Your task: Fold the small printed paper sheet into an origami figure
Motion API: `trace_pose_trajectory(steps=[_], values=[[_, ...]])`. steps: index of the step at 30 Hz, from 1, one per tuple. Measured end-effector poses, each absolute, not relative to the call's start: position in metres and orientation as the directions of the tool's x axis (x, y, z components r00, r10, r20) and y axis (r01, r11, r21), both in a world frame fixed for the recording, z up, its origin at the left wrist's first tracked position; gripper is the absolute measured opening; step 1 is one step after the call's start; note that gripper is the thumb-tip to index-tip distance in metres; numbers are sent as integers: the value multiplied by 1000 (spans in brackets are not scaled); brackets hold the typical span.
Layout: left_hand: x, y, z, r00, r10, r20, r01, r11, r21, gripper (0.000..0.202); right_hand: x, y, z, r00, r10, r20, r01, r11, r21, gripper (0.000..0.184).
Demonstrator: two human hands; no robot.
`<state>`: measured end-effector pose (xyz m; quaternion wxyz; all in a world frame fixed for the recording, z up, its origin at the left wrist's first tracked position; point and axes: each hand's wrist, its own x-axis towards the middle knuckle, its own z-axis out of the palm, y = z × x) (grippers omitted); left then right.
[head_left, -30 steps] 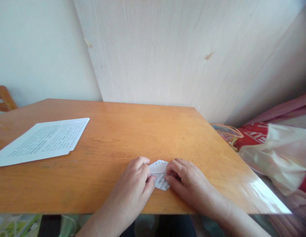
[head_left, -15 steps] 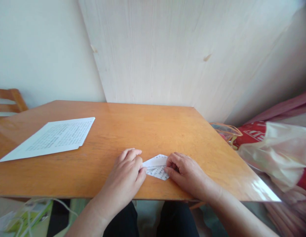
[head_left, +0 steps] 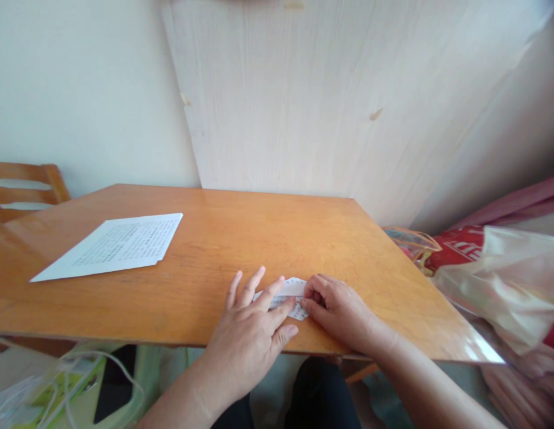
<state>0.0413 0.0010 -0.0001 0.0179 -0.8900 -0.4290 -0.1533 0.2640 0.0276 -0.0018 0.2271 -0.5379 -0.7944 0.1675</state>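
Observation:
A small folded piece of printed paper (head_left: 291, 288) lies near the front edge of the wooden table (head_left: 241, 238). Its shape is pointed, with a plain white strip above a printed part. My left hand (head_left: 254, 328) rests over its left side, fingers spread, the index finger lying on the paper. That hand covers much of the left part. At the right end, my right hand (head_left: 335, 304) pinches the paper between thumb and curled fingers, hiding that end.
A stack of printed sheets (head_left: 125, 244) lies on the table's left side. A wooden chair (head_left: 31, 187) stands beyond at the left. Plastic bags (head_left: 495, 274) sit off the right edge. Below the table at left are cables and a dark flat object (head_left: 118, 381).
My left hand has let go of the paper's left tip, spread its fingers and moved right over the paper. My right hand keeps its pinch. The view has shifted slightly.

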Motion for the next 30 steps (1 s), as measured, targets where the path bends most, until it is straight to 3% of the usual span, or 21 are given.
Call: trace_pose_trajectory(steps=[12, 20, 25, 30], values=[[17, -2, -7, 588, 758, 282, 785, -619, 31, 45, 264, 27, -3, -317, 929, 189, 765, 369, -529, 7], [28, 3, 4, 568, 738, 363, 764, -637, 100, 30, 264, 27, -3, -310, 931, 191, 761, 363, -537, 5], [48, 11, 8, 710, 643, 285, 617, -764, 186, 41, 263, 28, -5, -308, 931, 196, 764, 365, -532, 6], [48, 13, 4, 736, 643, 213, 607, -765, 213, 51, 264, 27, 0, -322, 930, 176, 755, 365, -544, 8]])
